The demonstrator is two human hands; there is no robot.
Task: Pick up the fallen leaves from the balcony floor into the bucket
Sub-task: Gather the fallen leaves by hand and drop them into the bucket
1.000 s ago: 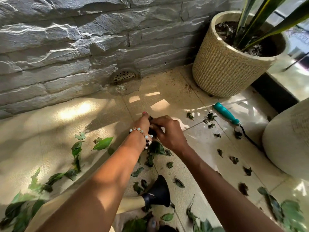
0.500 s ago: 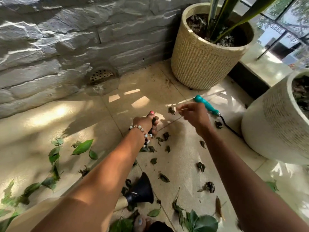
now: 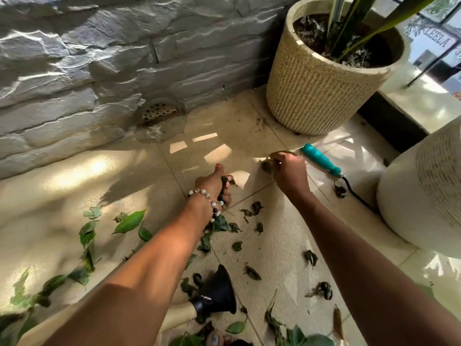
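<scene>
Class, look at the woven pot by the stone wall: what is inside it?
Inside the woven pot: dark soil, dry leaf litter and long green plant leaves. The pot wall hides everything deeper.

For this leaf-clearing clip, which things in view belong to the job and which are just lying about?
Job:
- left hand, gripping a bunch of dark leaves
- right hand, pinching a leaf
- fallen leaves on the floor tiles
No bucket is in view.

Lying about:
- teal-handled tool
- woven planter
- white pot
- drain grate
</scene>
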